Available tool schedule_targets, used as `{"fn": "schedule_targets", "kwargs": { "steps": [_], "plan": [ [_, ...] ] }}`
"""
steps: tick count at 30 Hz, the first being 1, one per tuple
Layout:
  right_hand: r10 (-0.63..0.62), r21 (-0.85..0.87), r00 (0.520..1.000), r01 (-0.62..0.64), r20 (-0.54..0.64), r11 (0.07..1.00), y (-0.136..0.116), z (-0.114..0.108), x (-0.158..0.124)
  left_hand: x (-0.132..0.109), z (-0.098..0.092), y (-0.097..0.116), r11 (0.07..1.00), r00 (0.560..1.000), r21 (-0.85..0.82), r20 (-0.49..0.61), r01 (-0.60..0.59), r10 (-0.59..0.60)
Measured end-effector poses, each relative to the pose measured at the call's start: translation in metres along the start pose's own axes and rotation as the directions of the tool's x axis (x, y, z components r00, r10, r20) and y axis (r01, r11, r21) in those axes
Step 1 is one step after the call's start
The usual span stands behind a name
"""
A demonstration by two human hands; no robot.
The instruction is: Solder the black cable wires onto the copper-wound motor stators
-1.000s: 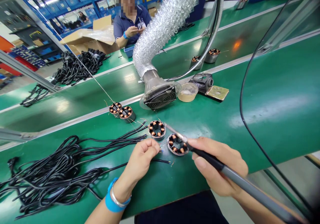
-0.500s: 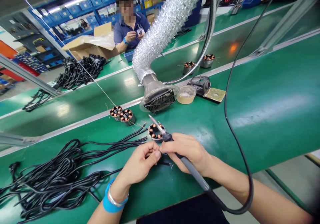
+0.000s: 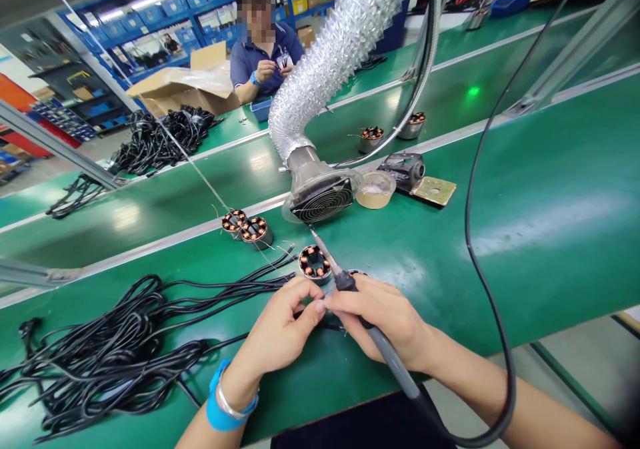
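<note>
My right hand (image 3: 383, 312) grips a soldering iron (image 3: 393, 362), its tip pointing up and away beside a motor stator with copper coils (image 3: 315, 264). My left hand (image 3: 287, 322) is closed in a pinch on a black cable (image 3: 233, 343), fingertips meeting those of my right hand. The pinched part is mostly hidden by the fingers. Behind my right hand, the rim of another round part (image 3: 358, 273) just shows. Two more stators (image 3: 256, 231) sit touching to the far left. A pile of black cables (image 3: 125, 342) lies left of my left hand.
A fume extractor hood (image 3: 320, 192) on a silver duct hangs beyond the iron's tip. Right of it are a tub (image 3: 376, 190) and an iron stand (image 3: 407, 172). The iron's cord (image 3: 470, 235) loops down at right. A co-worker (image 3: 265, 55) sits across the conveyor (image 3: 210, 175).
My right hand and the soldering iron have shifted slightly right, so more of the near stator shows. My hands stay together. A light spot on the conveyor went from orange to green.
</note>
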State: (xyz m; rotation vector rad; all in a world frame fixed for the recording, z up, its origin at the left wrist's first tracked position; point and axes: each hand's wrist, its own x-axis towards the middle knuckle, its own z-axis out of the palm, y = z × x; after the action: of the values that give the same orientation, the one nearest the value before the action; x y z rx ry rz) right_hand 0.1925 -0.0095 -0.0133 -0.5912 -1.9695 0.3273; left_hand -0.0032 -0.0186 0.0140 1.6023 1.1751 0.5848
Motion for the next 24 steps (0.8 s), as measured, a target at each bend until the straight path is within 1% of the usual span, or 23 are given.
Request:
{"fn": "schedule_targets", "kwargs": {
  "steps": [2,5,7,10,12,14,16,18,19,21,24],
  "plan": [
    [-0.008,-0.007,1.000,0.008,-0.010,1.000,0.000,-0.001,0.000,0.001,0.000,0.000,0.998,1.000,-0.068,0.001,0.013,-0.013],
    [-0.010,-0.005,1.000,0.010,-0.016,1.000,0.000,-0.001,-0.001,0.004,0.003,0.000,0.967,0.995,-0.236,0.049,0.097,-0.088],
    [-0.011,0.002,0.999,0.011,-0.036,1.000,-0.001,0.001,-0.001,0.006,0.005,-0.001,0.945,0.988,-0.291,0.065,0.153,-0.140],
    [-0.016,0.009,0.996,0.017,-0.089,1.000,-0.003,0.003,-0.003,0.008,0.008,-0.001,0.916,0.976,-0.338,0.042,0.214,-0.213],
    [0.007,0.005,0.994,-0.007,-0.109,1.000,-0.003,-0.001,-0.005,0.008,0.010,-0.002,0.895,0.970,-0.381,0.016,0.231,-0.244],
    [0.065,0.025,0.995,-0.063,-0.080,0.998,-0.003,-0.007,-0.009,0.008,0.011,-0.003,0.877,0.965,-0.418,-0.007,0.236,-0.263],
    [0.117,0.074,0.993,-0.117,0.002,0.990,-0.002,-0.014,-0.012,0.007,0.012,-0.005,0.866,0.961,-0.441,-0.022,0.237,-0.275],
    [0.115,0.130,0.991,-0.123,0.073,0.984,-0.001,-0.016,-0.013,0.007,0.013,-0.006,0.861,0.961,-0.454,-0.028,0.232,-0.273],
    [0.105,0.146,0.991,-0.116,0.080,0.982,0.000,-0.015,-0.013,0.007,0.014,-0.006,0.860,0.962,-0.457,-0.032,0.228,-0.273],
    [0.113,0.137,0.993,-0.114,0.016,0.984,0.001,-0.007,-0.012,0.007,0.016,-0.006,0.859,0.960,-0.461,-0.052,0.222,-0.276],
    [0.148,0.006,0.976,-0.149,-0.161,0.989,0.001,0.009,-0.010,0.007,0.020,-0.005,0.863,0.949,-0.453,-0.100,0.225,-0.300]
  ]
}}
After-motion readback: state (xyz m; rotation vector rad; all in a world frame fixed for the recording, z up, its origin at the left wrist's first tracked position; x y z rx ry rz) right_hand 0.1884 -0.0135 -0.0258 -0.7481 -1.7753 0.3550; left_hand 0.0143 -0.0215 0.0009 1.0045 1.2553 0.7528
